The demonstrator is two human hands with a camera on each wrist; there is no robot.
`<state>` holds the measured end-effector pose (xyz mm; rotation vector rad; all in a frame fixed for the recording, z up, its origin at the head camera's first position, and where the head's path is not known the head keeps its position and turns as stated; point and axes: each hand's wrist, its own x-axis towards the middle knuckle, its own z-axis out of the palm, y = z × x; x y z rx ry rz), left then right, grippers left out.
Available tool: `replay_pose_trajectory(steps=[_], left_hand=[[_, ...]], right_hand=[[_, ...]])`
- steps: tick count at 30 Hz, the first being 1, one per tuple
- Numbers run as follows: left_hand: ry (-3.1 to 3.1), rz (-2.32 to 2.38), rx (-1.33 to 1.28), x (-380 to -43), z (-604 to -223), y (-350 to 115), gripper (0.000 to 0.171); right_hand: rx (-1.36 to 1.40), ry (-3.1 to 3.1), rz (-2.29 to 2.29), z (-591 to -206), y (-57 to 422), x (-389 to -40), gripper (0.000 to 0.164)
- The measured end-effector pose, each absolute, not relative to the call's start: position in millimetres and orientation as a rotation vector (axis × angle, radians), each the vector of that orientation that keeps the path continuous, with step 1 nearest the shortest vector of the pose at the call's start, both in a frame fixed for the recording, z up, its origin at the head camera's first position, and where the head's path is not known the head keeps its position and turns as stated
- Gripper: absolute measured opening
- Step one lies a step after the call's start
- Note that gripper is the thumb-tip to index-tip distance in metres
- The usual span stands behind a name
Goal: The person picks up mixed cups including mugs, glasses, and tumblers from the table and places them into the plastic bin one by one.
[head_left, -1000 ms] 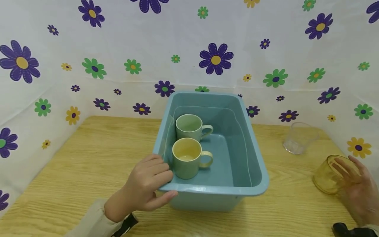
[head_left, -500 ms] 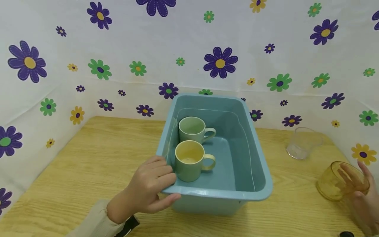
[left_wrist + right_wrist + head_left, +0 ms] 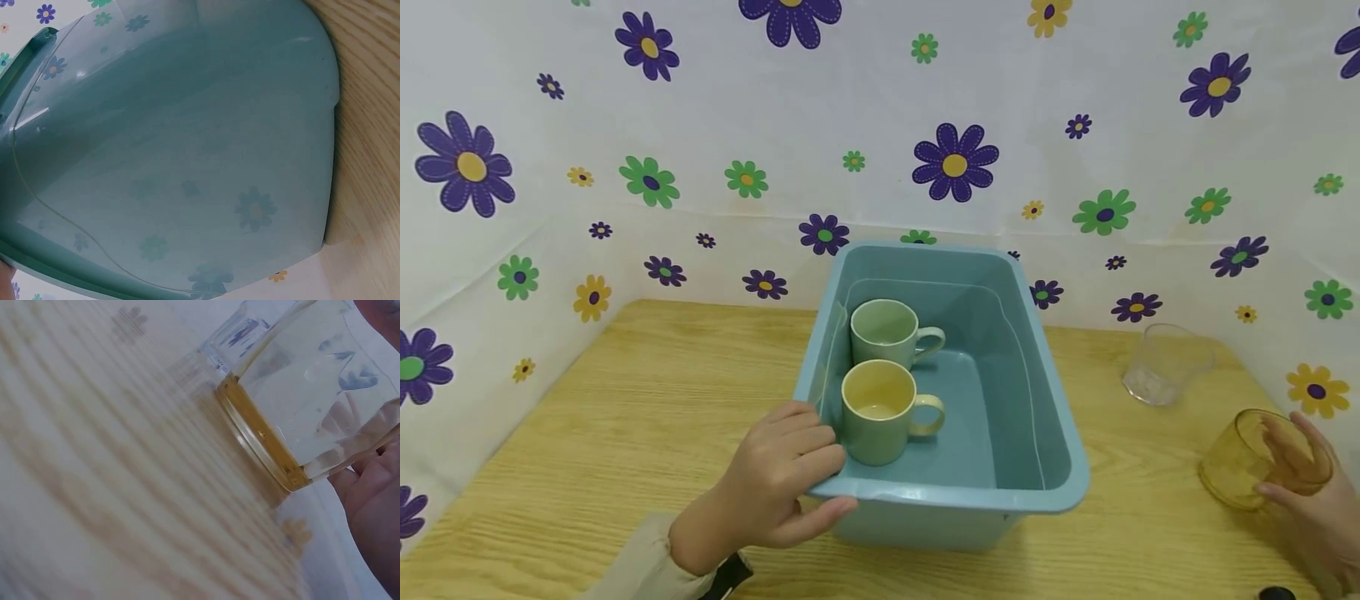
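At the near left corner of a blue plastic tub (image 3: 958, 497), my left hand (image 3: 775, 479) grips the rim, fingers over the edge and thumb outside. The left wrist view is filled by the tub's outer wall (image 3: 187, 144). Inside, a green mug (image 3: 883, 323) and a nearer mug with a yellow interior (image 3: 877, 417) stand upright along the left wall, handles to the right. On the right, my right hand (image 3: 1318, 500) holds an amber glass (image 3: 1236, 458), thumb on the near side and fingers behind. The right wrist view shows its thick amber base (image 3: 262, 437) close to the wood.
Behind the amber glass stands a clear glass cup (image 3: 1153, 375) with a handle, near the back right of the wooden table (image 3: 700, 383). A white flowered cloth (image 3: 850, 100) hangs behind the table and along both sides.
My right hand has come round the amber glass, its thumb now against the near side. My left hand keeps its grip on the tub. The head view has shifted slightly.
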<state>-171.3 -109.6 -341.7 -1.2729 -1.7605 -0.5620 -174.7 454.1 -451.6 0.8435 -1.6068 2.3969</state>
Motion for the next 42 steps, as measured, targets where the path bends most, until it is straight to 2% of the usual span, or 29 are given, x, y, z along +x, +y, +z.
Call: replay_pose_trajectory(steps=[4, 8, 17, 31, 42], left_hand=[[-1.728, -0.569, -1.272, -173.0, -340.7, -108.3, 0.044], [-1.718, -0.570, -1.264, -174.2, -340.9, -107.0, 0.044], [-1.732, -0.562, -1.261, -174.7, -342.4, -105.7, 0.045], [-1.726, -0.548, -1.277, -173.9, -340.7, -107.8, 0.045], [-1.759, -0.558, -1.261, -171.8, -343.0, -110.6, 0.044]], right_hand=[[0.691, -1.941, 2.085, -447.6, 459.2, -179.3, 0.074], [0.610, -2.083, 1.982, -445.0, 461.7, -182.0, 0.073], [0.625, -2.140, 2.051, -440.3, 458.0, -184.2, 0.073], [0.868, -1.953, 2.178, -439.8, 445.8, -186.7, 0.076], [0.719, -2.013, 2.165, -440.5, 441.6, -186.3, 0.068]])
